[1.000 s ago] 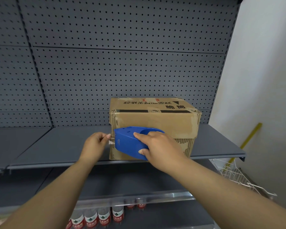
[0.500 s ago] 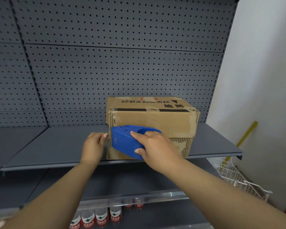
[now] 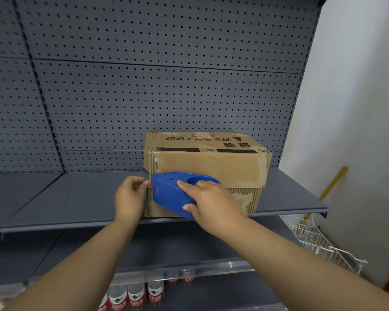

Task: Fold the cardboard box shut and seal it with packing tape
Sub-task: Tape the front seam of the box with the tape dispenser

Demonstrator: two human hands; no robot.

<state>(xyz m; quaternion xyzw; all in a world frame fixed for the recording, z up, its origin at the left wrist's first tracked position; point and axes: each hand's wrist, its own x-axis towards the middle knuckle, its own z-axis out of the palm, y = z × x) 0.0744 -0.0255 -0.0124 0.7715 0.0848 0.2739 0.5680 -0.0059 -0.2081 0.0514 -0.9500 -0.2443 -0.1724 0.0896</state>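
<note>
The left hand's [image 3: 130,198] fingers pinch what looks like a tape end [image 3: 144,186] at the left front corner of the cardboard box [image 3: 211,167]. The right hand's [image 3: 211,205] fingers wrap the blue tape dispenser [image 3: 169,194], which is against the box's front on the shelf [image 3: 76,198]. If the pinch slips, the tape may wrinkle. Bottles [image 3: 135,297] stand below and a pegboard [image 3: 166,97] behind; nothing blocks the box.

I see open shelf [image 3: 65,198] left of the box [image 3: 207,167] and free air above it. Pegboard [image 3: 166,97] blocks right behind; wall [image 3: 357,108] closes off the right.
</note>
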